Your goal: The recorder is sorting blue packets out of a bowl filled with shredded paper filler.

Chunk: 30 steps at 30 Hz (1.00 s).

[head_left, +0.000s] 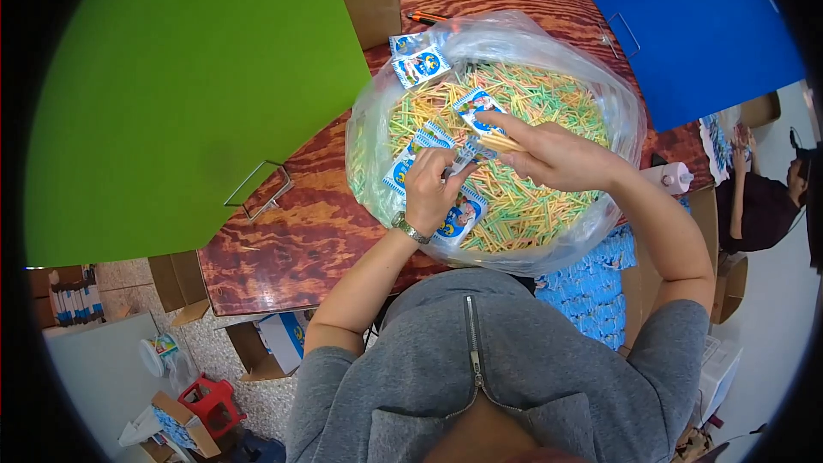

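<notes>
A big clear plastic bag (367,111), its mouth spread wide on the table, holds a heap of thin stick snacks (549,90) in yellow, green and pink. Over it, my left hand (429,193), with a wristwatch, pinches a small blue-and-white packet (464,156). My right hand (561,154) grips a little bundle of pale yellow sticks (500,143) at the packet's mouth; how far they reach inside is hidden. Other blue-and-white packets lie about: one packet (477,105) beyond my fingers, another packet (461,219) below my left hand, and a packet (421,67) on the bag's far-left edge.
A green panel (189,94) and a blue panel (694,26), each with a wire handle, flank the bag. An orange cutter (427,17) lies behind it; a pink bottle (669,177) stands right. Blue packets (591,291) fill a carton beside me. Another person (759,210) works at far right.
</notes>
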### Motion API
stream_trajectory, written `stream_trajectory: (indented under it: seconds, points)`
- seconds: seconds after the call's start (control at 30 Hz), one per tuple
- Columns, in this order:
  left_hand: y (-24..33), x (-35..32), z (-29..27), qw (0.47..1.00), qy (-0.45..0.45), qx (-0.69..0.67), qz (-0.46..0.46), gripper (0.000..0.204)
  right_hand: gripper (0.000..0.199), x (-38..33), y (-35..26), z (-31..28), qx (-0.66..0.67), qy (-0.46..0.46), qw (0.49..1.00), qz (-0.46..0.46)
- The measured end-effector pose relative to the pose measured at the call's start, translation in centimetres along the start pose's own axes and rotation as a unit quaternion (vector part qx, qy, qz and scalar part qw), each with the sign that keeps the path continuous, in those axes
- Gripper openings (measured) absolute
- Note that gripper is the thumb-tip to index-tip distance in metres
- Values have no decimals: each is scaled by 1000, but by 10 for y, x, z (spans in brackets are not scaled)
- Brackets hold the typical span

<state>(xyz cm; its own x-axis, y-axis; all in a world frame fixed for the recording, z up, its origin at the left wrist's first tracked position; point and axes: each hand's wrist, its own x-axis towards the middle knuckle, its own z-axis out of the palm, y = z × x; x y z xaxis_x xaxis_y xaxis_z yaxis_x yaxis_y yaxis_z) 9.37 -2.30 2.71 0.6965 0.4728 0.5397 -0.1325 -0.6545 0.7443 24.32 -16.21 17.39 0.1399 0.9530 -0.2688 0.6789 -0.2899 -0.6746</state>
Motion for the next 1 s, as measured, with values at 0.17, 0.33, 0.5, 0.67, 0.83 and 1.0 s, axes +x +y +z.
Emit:
stream_trajectory:
  seconds: [0.17,0.33,0.5,0.67,0.83,1.0]
  points:
    - [-2,2,-5,999,8,7,31,28,59,8,2,2,-52,-44,998,-2]
    - [-5,6,-8,992,19,36,117,25,64,15,0,-12,-117,-135,984,16]
    - [-6,5,-11,992,22,46,113,25,70,21,-19,-14,-227,-176,958,-2]
    - [-5,4,-10,995,26,34,88,23,77,18,-24,-6,-234,-140,962,22]
    - [-5,6,-13,992,0,26,123,26,80,25,-21,-15,-218,-200,955,18]
    - [-2,4,-14,992,-55,-21,111,31,92,29,-43,-14,-211,-163,964,0]
